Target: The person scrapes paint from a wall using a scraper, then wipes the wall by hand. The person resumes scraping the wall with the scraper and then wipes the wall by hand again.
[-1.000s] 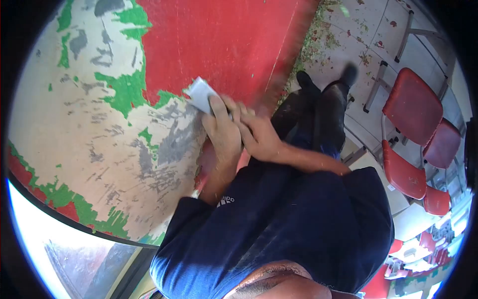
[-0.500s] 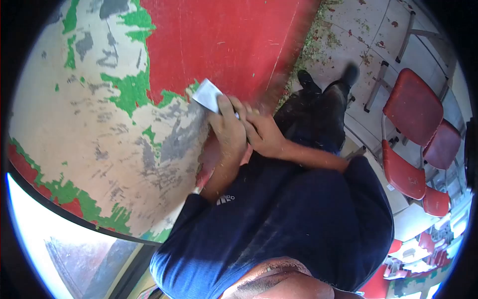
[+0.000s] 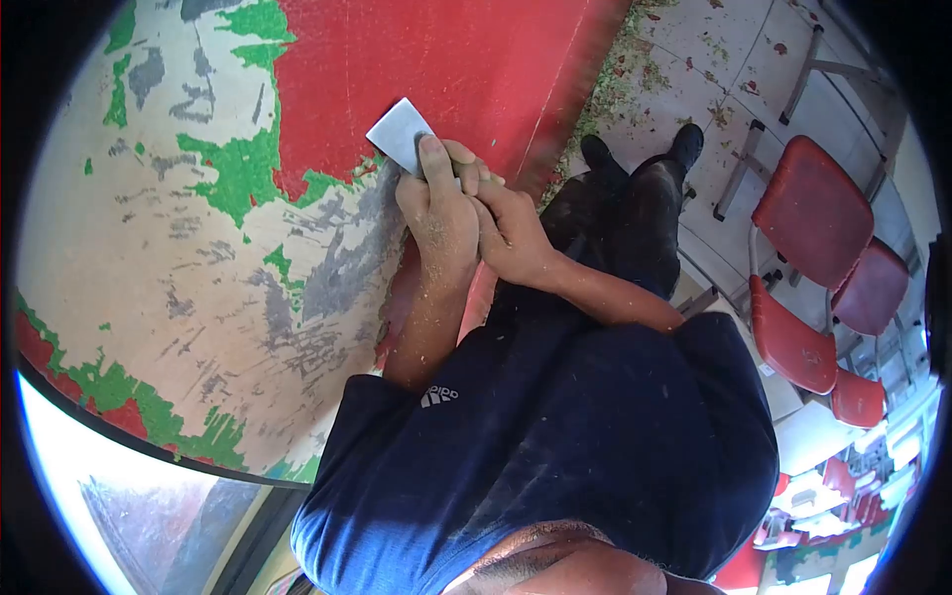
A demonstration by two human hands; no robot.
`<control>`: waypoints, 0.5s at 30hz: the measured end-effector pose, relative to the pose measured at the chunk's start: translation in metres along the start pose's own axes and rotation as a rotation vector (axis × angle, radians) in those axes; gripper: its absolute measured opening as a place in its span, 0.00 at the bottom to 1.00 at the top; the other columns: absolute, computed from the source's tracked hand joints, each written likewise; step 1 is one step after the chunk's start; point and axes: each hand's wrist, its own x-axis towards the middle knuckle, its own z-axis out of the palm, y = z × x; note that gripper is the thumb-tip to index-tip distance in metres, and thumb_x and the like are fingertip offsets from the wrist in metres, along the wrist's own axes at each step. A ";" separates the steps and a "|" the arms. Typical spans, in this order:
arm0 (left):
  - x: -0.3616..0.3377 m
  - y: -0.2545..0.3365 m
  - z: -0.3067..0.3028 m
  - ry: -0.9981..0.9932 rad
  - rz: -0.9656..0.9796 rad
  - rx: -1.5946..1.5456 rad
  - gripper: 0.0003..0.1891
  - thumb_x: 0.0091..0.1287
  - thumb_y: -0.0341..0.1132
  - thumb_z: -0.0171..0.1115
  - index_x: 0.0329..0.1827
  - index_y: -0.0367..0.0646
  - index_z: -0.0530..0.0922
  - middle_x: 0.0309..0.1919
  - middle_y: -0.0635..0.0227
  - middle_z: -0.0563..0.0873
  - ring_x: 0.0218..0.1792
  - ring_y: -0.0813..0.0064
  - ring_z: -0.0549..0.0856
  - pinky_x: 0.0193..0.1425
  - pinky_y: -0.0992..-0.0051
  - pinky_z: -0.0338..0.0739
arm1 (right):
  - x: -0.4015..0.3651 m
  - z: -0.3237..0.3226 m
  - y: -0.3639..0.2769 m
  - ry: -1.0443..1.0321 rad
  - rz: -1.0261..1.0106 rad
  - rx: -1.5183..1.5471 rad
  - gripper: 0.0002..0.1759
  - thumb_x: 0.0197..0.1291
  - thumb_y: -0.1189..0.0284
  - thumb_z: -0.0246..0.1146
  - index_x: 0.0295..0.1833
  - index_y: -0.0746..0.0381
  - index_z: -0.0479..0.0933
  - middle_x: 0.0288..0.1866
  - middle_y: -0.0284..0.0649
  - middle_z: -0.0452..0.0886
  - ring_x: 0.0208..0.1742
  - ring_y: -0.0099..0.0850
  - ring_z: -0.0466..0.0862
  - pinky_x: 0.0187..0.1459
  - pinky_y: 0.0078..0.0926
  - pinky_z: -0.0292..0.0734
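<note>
A flat metal scraper blade [image 3: 398, 132] lies against the red surface, close to the ragged green edge where the coating ends. My left hand [image 3: 439, 213] is closed around the scraper, its thumb pressed on the blade and its skin dusted with fine bits. Against it, my right hand [image 3: 516, 238] is closed too, fingers curled at the scraper's handle, which the hands hide. The curved surface under them has a red coating [image 3: 426, 59], green patches [image 3: 243, 178] and a scraped beige area [image 3: 198, 307] with grey marks.
Green and red flakes [image 3: 635, 79] litter the tiled floor beyond the surface's edge. Red chairs [image 3: 813, 208] with metal frames stand on the right. My legs and dark shoes [image 3: 686, 147] are beside the surface. A dark rim [image 3: 149, 436] borders its lower left.
Both hands and the scraper have moved forward, up the picture, bringing the blade further over the red coating. The view has shifted slightly, and the grip looks the same.
</note>
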 end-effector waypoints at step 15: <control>0.006 -0.010 -0.005 -0.064 -0.033 -0.088 0.22 0.76 0.43 0.41 0.23 0.41 0.66 0.16 0.70 0.68 0.19 0.77 0.70 0.26 0.72 0.71 | 0.005 0.003 0.012 -0.039 0.070 -0.027 0.13 0.60 0.73 0.52 0.47 0.69 0.73 0.43 0.61 0.75 0.45 0.61 0.76 0.42 0.49 0.74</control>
